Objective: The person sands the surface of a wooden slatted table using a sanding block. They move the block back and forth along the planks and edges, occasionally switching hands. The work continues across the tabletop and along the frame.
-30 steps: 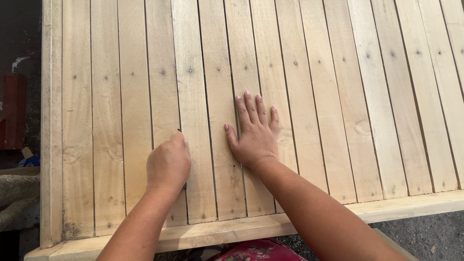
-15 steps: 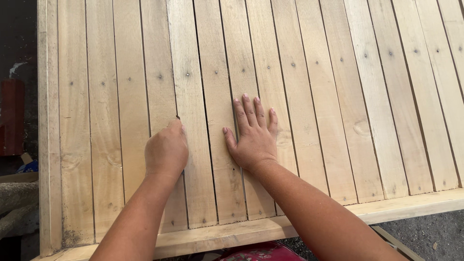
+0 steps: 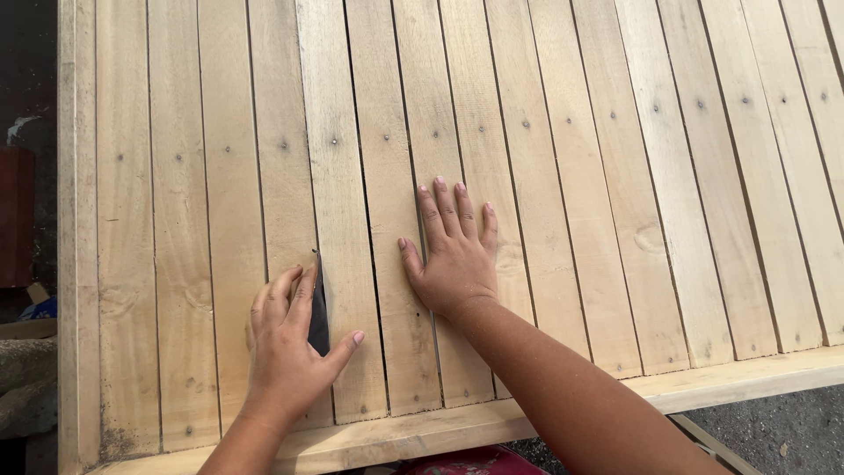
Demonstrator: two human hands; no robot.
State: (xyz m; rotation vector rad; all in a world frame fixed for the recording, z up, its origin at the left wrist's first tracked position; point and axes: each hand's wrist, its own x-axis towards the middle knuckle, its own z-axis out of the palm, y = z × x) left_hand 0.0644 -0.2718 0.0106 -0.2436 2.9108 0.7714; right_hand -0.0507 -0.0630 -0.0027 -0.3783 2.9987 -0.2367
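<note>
Outdoor-looking spot, gritty dark ground at 5 o'clock, dim clutter along the 9 o'clock edge. Nearly the whole view is a big slatted wood panel: pale planks running approx 12-to-6, narrow gaps betw them, small nail heads in a rough row across the upper third. A cross rail caps the plank ends along the bottom, tilting up toward 3 o'clock; a side rail runs down the left edge.

Right forearm comes in from 5 o'clock, w/ the right hand laid flat, palm down, fingers spread a little and pointing to 12, thumb out toward 9. It grips nothing, just presses on two or three planks near the panel's centre.

Left hand enters from 6 o'clock, sits at approx 7 o'clock of the right hand, well apart by abt one plank. Fingers curled loosely, thumb stuck out toward 3. Tucked under the fingers is a small dark piece, thin and flat, looks like sandpaper but can't tell for sure; its edge shows betw index finger and thumb, right over a gap betw two planks. Hand is pressing it to the wood rather than clenching it.

Dark red object at the 9 o'clock edge, off the panel. Bit of red fabric at 6 o'clock, below the rail.
</note>
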